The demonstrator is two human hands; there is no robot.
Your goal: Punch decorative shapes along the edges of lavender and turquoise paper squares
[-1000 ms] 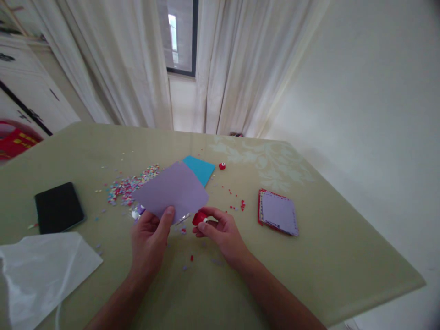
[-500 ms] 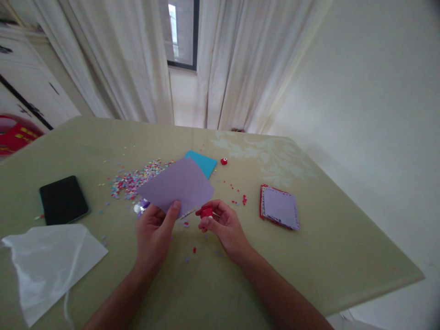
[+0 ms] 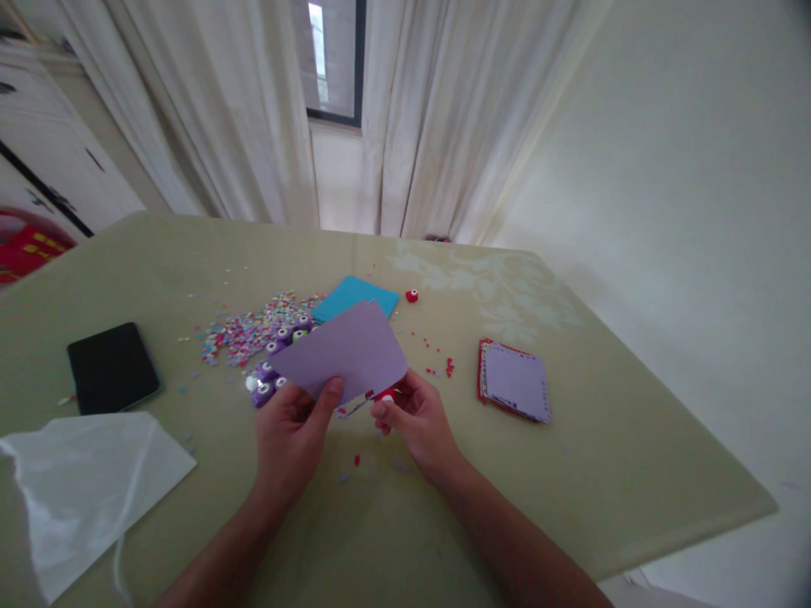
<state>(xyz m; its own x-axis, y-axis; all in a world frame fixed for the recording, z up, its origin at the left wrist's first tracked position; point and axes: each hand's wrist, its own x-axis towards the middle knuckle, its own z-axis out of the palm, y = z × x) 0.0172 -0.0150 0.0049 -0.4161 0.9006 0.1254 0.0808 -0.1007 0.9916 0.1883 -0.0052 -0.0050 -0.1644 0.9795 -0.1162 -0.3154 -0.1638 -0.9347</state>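
Note:
Between thumb and fingers of my left hand (image 3: 295, 431) is a sheet of purple paper (image 3: 345, 346), raised above the table and tilted. A row of small cut-outs runs along its near edge. My right hand (image 3: 415, 422) is closed around a small red craft punch (image 3: 384, 396), whose mouth meets the paper's near right edge. Part of the punch is covered by my fingers and the sheet. Several purple craft punches (image 3: 263, 393) stand behind my left hand, partly hidden by the paper. Blue paper (image 3: 345, 295) lies flat beyond the sheet.
A heap of colourful paper confetti (image 3: 244, 336) spreads left of the blue paper. Another red punch (image 3: 411, 295) is further back. On the right sits a stack of punched paper (image 3: 516, 384). A black tablet-like device (image 3: 114, 367) and a white drawstring bag (image 3: 95, 490) lie left.
The purple sheet has shifted right and turned, showing more of the blue paper and purple punches. The red punch, apart from the edge before, is now at the sheet's near right edge.

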